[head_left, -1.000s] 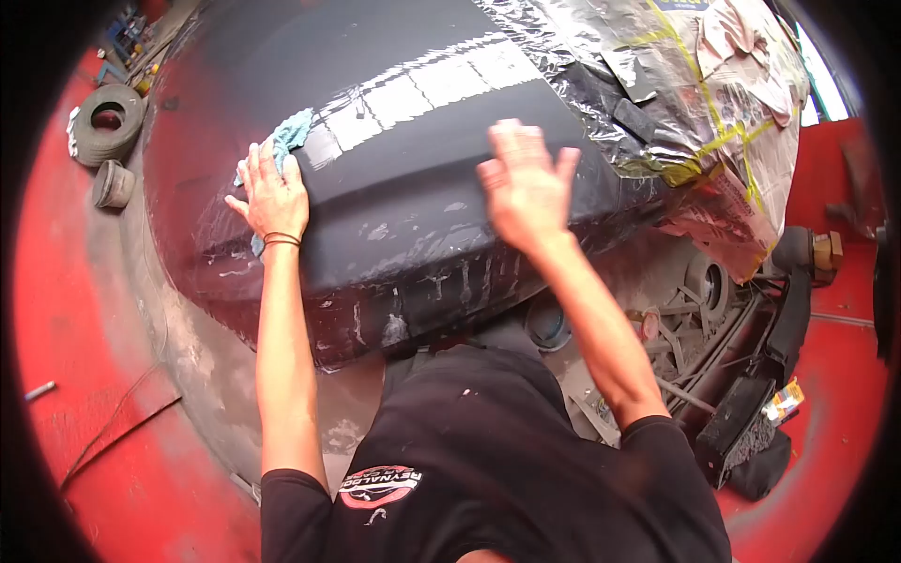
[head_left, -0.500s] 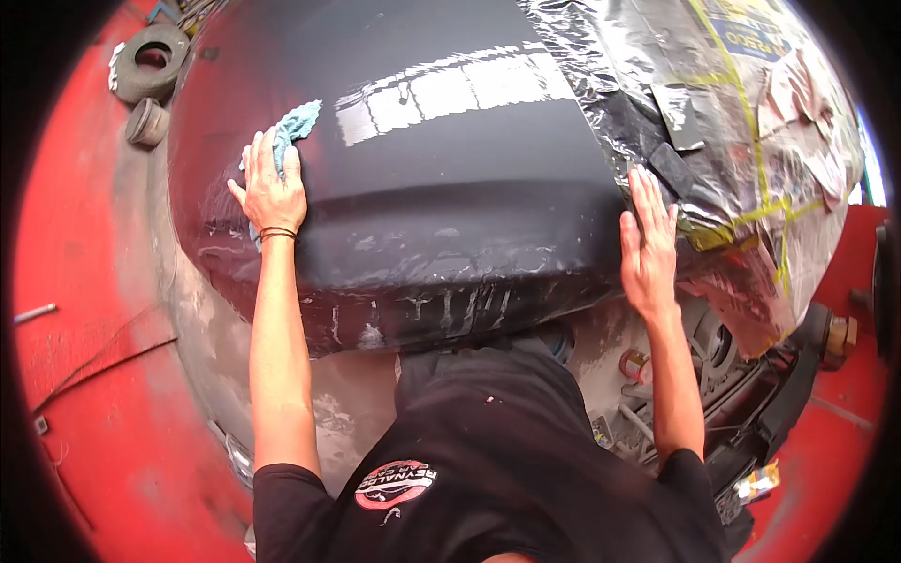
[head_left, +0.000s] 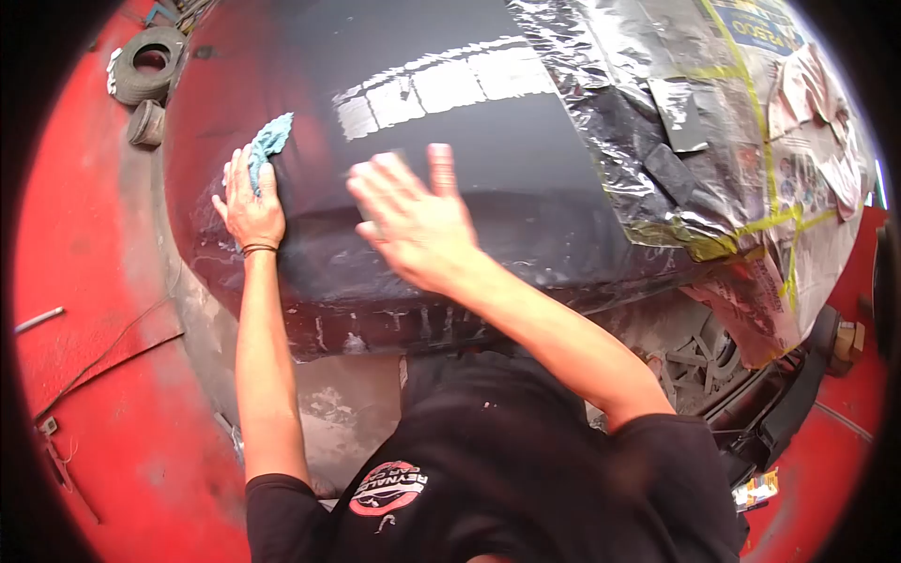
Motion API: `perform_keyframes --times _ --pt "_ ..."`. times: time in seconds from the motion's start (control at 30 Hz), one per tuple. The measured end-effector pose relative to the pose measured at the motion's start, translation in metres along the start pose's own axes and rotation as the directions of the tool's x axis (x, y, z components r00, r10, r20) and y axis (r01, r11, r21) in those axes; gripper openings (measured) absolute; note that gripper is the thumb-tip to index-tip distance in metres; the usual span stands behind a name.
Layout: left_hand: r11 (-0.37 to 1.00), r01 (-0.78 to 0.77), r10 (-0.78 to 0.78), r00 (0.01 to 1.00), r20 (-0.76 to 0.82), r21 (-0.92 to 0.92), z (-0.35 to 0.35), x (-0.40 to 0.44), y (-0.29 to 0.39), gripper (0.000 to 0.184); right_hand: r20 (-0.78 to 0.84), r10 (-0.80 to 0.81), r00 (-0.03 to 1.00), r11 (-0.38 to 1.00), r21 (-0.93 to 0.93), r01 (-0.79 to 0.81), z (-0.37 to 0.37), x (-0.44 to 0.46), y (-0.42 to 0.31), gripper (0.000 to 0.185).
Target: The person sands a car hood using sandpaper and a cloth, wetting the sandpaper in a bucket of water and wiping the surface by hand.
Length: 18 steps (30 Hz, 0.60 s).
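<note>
A dark grey car body panel (head_left: 441, 220) spreads out in front of me, glossy and reflecting a bright window. Streaks of wet or dried residue run along its near edge. Toward the panel's left side, my left hand (head_left: 253, 208) holds a crumpled light-blue cloth (head_left: 270, 150) against the surface, part of it sticking out past the thumb. My right hand (head_left: 416, 225) is over the middle of the panel with fingers spread and nothing in it. Its fingertips are slightly blurred, and I cannot tell whether the palm touches the surface.
Plastic and paper masking sheet (head_left: 648, 56) with yellow tape covers the right side. A dark sanding block (head_left: 669, 174), a black-and-white sheet (head_left: 678, 114) and a pale rag (head_left: 798, 98) lie on it. At upper left are a tyre (head_left: 147, 66) and a can (head_left: 145, 124) on the floor.
My right hand has swept left from the masking edge to the middle of the panel. The left hand, with the cloth, has shifted slightly left and toward me.
</note>
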State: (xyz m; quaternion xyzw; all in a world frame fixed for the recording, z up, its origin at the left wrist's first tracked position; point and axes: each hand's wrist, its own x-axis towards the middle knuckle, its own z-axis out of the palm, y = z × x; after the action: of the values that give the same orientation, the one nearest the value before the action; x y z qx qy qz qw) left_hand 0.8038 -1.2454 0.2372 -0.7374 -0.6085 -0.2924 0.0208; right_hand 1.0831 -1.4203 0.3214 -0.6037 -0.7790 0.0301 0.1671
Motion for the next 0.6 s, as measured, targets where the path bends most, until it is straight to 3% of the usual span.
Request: perform_keyframes --times 0.03,0.13,0.23,0.3,0.43,0.6 --pt "1.0 0.002 -0.003 1.0 0.016 0.014 0.0 -0.001 -0.001 0.059 -0.013 -0.079 0.997 0.997 0.003 0.079 0.009 0.006 -0.002 0.062" --pt "1.0 0.009 -0.009 1.0 0.015 -0.006 0.0 -0.001 0.001 0.057 0.023 -0.074 0.997 0.995 -0.058 0.076 -0.021 -0.026 0.039 0.061" --pt "1.0 0.003 -0.003 1.0 0.004 -0.016 -0.001 -0.001 0.003 0.057 0.181 0.065 0.981 0.981 -0.193 -0.03 -0.077 -0.094 0.093 0.064" --pt "1.0 0.011 -0.011 1.0 -0.01 -0.008 0.001 -0.001 0.002 0.056 0.218 0.051 0.975 0.966 -0.26 0.007 -0.093 -0.109 0.103 0.064" --pt "1.0 0.009 -0.009 0.999 -0.034 0.005 0.001 -0.003 0.003 0.055 0.175 0.069 0.982 0.973 -0.227 -0.028 -0.086 -0.051 0.124 0.06" --pt "1.0 0.002 -0.002 0.999 -0.038 0.003 0.002 -0.002 0.001 0.056 0.265 0.108 0.958 0.966 -0.256 -0.038 -0.11 -0.104 0.133 0.061"
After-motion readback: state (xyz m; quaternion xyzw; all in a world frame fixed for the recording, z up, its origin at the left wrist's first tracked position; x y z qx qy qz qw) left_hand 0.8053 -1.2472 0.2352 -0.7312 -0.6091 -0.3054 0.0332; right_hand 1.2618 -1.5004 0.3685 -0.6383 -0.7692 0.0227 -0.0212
